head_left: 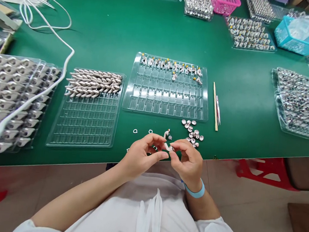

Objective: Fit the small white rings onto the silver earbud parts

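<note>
Close to the table's front edge, my left hand (147, 153) and my right hand (187, 158) meet at a small white curved piece (168, 147), which looks like an earbud housing. Both hands pinch it between thumb and fingers, so parts of it are hidden. Just beyond them, another small curved piece (166, 133) with an orange tip lies beside a little round grey part (170, 137). Several thin white rings (150, 131) are scattered near my left hand. A group of small round pinkish metal caps (192, 133) lies beyond my right hand.
A clear tray (166, 111) partly filled with similar pieces sits ahead. Left of it are a tray (85, 124) of pointed metallic shells and larger stacked trays (6, 90), crossed by a white cable (66, 62). A wooden stick (215, 105) and tweezers (217, 109) lie right.
</note>
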A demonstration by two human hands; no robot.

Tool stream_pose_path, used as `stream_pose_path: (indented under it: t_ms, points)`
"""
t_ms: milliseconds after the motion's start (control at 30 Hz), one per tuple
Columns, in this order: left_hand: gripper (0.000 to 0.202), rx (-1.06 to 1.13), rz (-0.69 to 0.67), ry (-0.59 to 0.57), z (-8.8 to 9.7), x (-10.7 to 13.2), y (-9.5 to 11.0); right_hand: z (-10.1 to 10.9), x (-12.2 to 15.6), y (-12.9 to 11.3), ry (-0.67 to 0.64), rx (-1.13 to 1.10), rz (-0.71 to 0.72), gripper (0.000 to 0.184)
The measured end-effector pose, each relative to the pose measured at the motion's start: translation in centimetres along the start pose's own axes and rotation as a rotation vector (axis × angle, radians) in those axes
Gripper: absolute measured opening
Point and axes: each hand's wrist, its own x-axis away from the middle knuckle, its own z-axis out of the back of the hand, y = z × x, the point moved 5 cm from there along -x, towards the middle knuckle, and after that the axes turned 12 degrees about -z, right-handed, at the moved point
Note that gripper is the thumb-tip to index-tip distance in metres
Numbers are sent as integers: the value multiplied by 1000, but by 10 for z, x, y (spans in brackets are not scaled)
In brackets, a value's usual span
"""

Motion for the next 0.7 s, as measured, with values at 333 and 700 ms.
stream_pose_path:
  t_ms: [333,700]
  points:
    - [30,-525,-821,-8,0,3,34,-7,2,7,-77,-220,-170,15]
    - [25,-478,-761,26,5,7,29,-4,4,3,-131,-318,-233,17]
